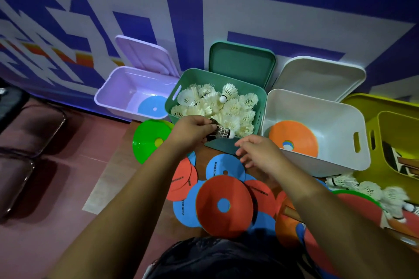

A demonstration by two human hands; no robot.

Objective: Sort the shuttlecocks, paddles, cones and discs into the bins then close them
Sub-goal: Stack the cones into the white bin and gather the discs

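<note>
My left hand grips a black shuttlecock by its skirt, over the near rim of the green bin, which is full of white shuttlecocks. My right hand hovers with relaxed fingers above a blue disc, holding nothing. Red and blue discs lie piled on the table below. The lilac bin holds a blue disc. An orange cone lies in the white bin. All bin lids stand open.
A yellow bin at the right holds a paddle. A green cone lies left of the green bin. White shuttlecocks and a red paddle sit at the right. Dark seats stand on the left.
</note>
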